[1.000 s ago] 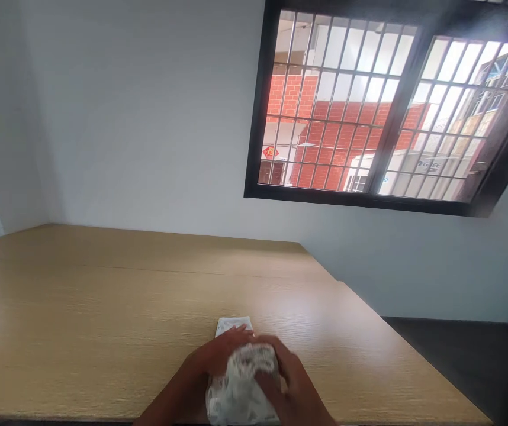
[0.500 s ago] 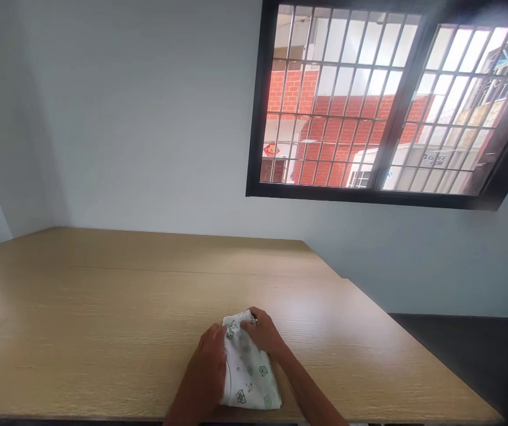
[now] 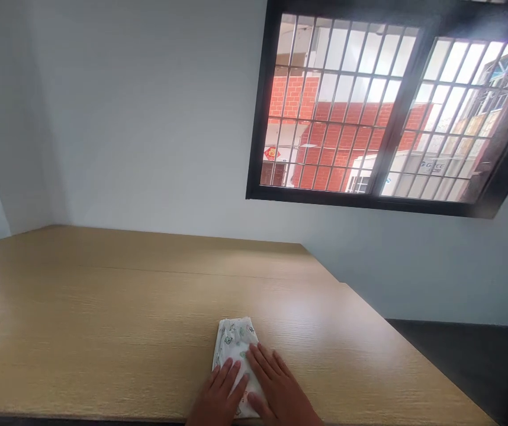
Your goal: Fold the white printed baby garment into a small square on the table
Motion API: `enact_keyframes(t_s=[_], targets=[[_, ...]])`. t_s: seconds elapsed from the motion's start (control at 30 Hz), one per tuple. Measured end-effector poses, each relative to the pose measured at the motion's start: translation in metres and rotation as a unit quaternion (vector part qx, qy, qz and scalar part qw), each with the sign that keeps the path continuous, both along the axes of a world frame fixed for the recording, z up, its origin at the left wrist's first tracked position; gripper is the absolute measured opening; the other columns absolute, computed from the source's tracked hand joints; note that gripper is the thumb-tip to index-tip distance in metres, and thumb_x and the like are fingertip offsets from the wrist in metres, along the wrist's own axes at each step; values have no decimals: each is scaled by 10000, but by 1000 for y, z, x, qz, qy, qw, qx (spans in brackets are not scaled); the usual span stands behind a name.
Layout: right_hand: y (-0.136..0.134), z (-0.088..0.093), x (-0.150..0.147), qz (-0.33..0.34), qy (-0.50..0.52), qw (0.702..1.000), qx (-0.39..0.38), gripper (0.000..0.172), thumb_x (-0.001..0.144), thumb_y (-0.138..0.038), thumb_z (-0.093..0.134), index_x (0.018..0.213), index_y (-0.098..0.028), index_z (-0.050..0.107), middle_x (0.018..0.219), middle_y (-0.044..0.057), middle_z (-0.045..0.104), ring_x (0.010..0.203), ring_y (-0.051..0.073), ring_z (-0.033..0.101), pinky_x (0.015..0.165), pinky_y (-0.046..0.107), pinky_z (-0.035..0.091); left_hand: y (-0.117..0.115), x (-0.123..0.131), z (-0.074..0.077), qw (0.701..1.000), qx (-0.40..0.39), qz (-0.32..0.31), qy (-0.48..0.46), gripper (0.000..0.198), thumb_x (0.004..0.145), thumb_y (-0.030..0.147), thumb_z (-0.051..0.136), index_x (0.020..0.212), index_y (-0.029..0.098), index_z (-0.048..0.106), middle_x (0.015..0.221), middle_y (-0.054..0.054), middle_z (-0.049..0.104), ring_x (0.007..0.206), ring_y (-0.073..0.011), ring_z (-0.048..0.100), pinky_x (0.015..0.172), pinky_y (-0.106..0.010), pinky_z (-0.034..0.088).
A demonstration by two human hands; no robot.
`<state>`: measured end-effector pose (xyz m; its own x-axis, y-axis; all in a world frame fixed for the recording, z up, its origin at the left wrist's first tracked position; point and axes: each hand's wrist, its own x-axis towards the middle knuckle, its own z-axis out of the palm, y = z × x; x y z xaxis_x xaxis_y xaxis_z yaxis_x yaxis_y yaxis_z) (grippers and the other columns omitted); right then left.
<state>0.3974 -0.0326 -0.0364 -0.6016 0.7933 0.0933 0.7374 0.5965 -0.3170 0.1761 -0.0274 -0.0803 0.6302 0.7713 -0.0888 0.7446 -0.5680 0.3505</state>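
Observation:
A white folded garment (image 3: 236, 337) with an elastic waistband and small green and dark animal prints lies flat near the front edge of the table; it looks like a pair of children's pants. My left hand (image 3: 219, 393) rests on its lower left part, fingers stretched out. Over the lower right part lies my right hand (image 3: 278, 381), palm down with fingers extended. Between them a strip of the cloth shows, while the hands hide much of its lower half. The gathered waistband end points away from me.
The wooden table (image 3: 103, 319) spreads wide to the left and back, with a seam across its far part. Behind it stands a pale wall (image 3: 156, 118) with a barred window (image 3: 343, 112). The table's right edge slants down toward a dark floor (image 3: 467, 349).
Both hands have let go of the garment's sides near the waistband and slid toward me, now lying flat on its lower part. The waistband end is uncovered.

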Motion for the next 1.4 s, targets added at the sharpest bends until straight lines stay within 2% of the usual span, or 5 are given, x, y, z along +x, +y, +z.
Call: enact_keyframes(t_s=[0.23,0.5,0.7,1.13,1.4], targets=[[3,14,-7,-67,110,991,-35,591,1052,-502,272,1542,-170,284,1563,68,180,1450,217,192,1199,428,203,10,-16,4,953,108,99,-265,377,1034,393,374,1295,235,595,1382,-64,501,1308,-229,434,1135,-411,357],[12,4,-50,-50,3,997,-58,659,1005,-418,368,1529,-34,257,1559,108,121,1459,271,129,1199,476,175,20,-6,30,997,30,54,-51,669,936,304,482,1534,130,236,1554,-69,108,1443,-274,92,1195,-507,153],[5,10,-15,-141,-83,984,-64,664,1020,-439,261,1527,-10,238,1550,116,119,1455,310,112,1176,567,137,14,-63,1,986,71,143,-45,573,1029,408,288,1512,100,301,1551,-65,169,1437,-241,152,1199,-479,161],[37,1,-29,-148,-66,986,-37,618,1026,-401,260,1543,-64,220,1566,78,86,1464,269,79,1194,502,133,33,-30,29,996,32,76,-43,513,1051,346,277,1542,211,216,1564,-10,104,1448,-228,76,1190,-522,116],[3,-20,11,86,-35,992,89,621,959,-333,573,1519,-207,338,1506,92,315,1404,259,301,1156,439,297,1,-56,31,999,-7,-21,-49,806,754,57,448,1495,354,333,1547,54,149,1446,-242,28,1162,-597,56]])
